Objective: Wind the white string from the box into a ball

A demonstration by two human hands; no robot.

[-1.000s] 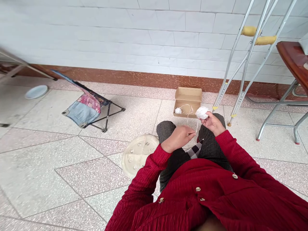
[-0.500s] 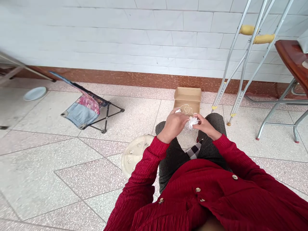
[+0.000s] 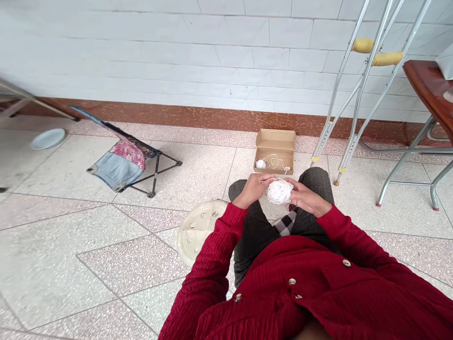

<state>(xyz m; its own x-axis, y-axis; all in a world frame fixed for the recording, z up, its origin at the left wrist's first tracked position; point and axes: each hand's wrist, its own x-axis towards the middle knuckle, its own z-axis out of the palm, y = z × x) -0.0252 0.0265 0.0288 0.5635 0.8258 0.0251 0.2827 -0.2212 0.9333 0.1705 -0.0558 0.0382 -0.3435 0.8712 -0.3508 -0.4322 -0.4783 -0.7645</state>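
Note:
A ball of white yarn [image 3: 279,192] sits between my two hands, above my knees. My right hand [image 3: 307,197] grips its right side, thumb in front and fingers partly hidden behind. At the upper left of the ball, my left hand [image 3: 255,188] has its fingers pinched together against the yarn; whether a single strand is between them is too small to tell. Just beyond my hands, an open cardboard box [image 3: 275,137] lies on the floor. Inside it are a smaller white yarn ball [image 3: 261,164] and a loose, looping strand [image 3: 272,157].
A round cream stool top [image 3: 189,236] is beside my left leg. Farther left stand a folding chair [image 3: 123,163] and a pale round dish [image 3: 48,139]. Crutches [image 3: 357,94] lean at the wall on the right, by a brown chair [image 3: 426,78].
The yarn ball has turned to show its broad round side and come slightly nearer me. Both hands have lowered a little, uncovering the small ball in the box.

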